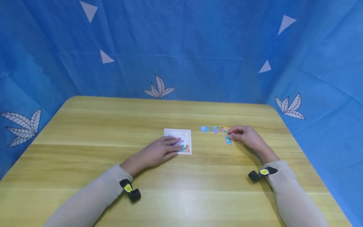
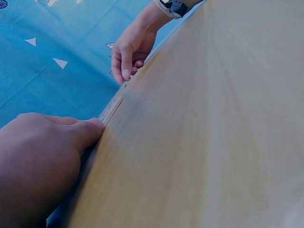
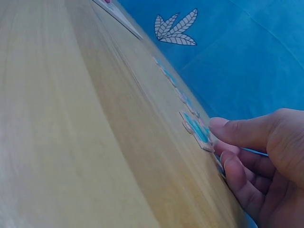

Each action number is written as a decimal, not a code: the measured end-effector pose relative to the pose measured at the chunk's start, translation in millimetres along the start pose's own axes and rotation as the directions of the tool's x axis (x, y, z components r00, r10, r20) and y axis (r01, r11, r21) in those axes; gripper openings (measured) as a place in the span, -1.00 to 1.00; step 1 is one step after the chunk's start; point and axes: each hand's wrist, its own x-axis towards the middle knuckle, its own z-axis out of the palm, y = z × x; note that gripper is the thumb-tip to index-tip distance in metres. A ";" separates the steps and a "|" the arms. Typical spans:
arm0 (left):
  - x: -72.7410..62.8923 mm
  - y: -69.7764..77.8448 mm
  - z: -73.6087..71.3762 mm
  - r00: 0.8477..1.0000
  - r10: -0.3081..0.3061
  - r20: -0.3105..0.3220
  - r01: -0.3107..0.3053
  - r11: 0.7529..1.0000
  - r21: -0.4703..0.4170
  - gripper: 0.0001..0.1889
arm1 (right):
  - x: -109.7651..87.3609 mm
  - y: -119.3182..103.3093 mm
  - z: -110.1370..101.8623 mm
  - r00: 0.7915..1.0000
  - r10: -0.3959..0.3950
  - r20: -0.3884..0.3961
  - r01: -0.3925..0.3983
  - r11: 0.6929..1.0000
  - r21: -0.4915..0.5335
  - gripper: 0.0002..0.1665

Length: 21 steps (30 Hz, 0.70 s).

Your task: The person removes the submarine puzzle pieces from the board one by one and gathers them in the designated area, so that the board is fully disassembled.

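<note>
A square white puzzle tray [image 1: 186, 134] lies on the table, partly filled with colourful pieces. My left hand [image 1: 161, 151] rests flat over its left side, fingers extended across the fitted pieces and covering some of them. In the left wrist view, that hand's thumb [image 2: 90, 128] lies along the tray's near edge. Right of the tray, my right hand [image 1: 246, 137] pinches a blue jigsaw piece [image 1: 228, 141] at its corner between thumb and fingers. The right wrist view shows this piece [image 3: 197, 130] close over the wood, the thumb [image 3: 232, 130] at its edge.
Just beyond the right hand, loose jigsaw pieces lie in a row: a blue one [image 1: 204, 129], a blue and pink one [image 1: 215, 129] and an orange one [image 1: 225, 129]. The wooden table [image 1: 181, 195] ends at a blue curtain [image 1: 181, 41] behind.
</note>
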 end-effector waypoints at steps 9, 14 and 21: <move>-0.4 1.6 1.4 1.000 0.014 -0.026 -0.013 0.999 0.034 -0.60 | -3.2 -8.6 3.0 0.999 -0.039 -0.014 0.038 0.998 -0.040 -0.67; 0.1 1.5 -0.1 0.999 0.016 -0.046 -0.014 1.000 0.027 -0.59 | -4.2 -24.8 8.4 0.995 -0.098 -0.031 0.094 0.989 -0.117 -0.69; -3.1 -0.7 -2.3 0.996 -0.070 -0.054 0.068 0.997 -0.045 -0.49 | 5.1 -54.1 31.0 0.982 -0.188 -0.001 0.187 0.974 -0.128 -0.73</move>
